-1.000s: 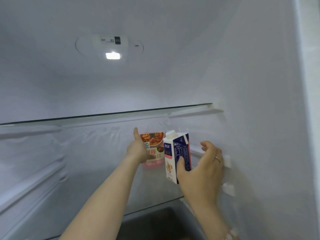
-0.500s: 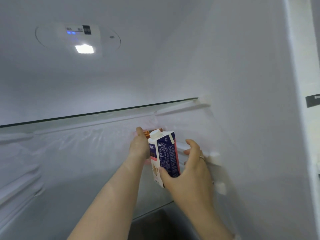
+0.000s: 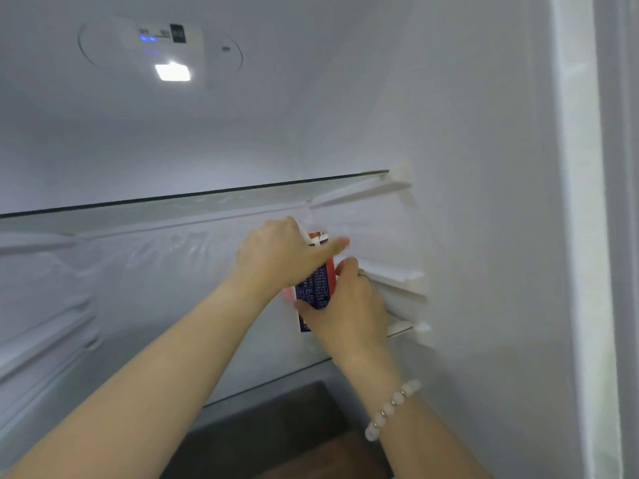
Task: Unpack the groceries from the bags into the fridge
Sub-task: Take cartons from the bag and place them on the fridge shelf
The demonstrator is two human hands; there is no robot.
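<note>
Inside the fridge (image 3: 484, 236), under the upper glass shelf (image 3: 207, 196), toward the right rear corner: both hands meet at one spot.

Right hand (image 3: 349, 312): wrapped round the lower part of the carton (image 3: 316, 283), a blue, white and pink drink box. The thumb lies across the front face and the fingers curl round the right side. Firm grip, palm close to the box. A bead bracelet (image 3: 390, 409) sits on this wrist.

Left hand (image 3: 273, 254): over the top of the carton, covering its cap. The thumb stretches out to the right across the carton top. The fingers bend away out of sight behind it, so I cannot tell what they hold or how tightly they are closed.

Carton: roughly upright, printed blue side toward the camera, above the lower glass shelf (image 3: 276, 383). Whether its base touches the glass cannot be told.

Pouch (image 3: 315, 234): right behind the carton. Only an orange strip beside the left knuckles and a pink patch at the carton's lower left show.

White rails (image 3: 390, 274) on the right wall are just beside the right hand's fingers. The lamp (image 3: 172, 71) in the ceiling is lit.
</note>
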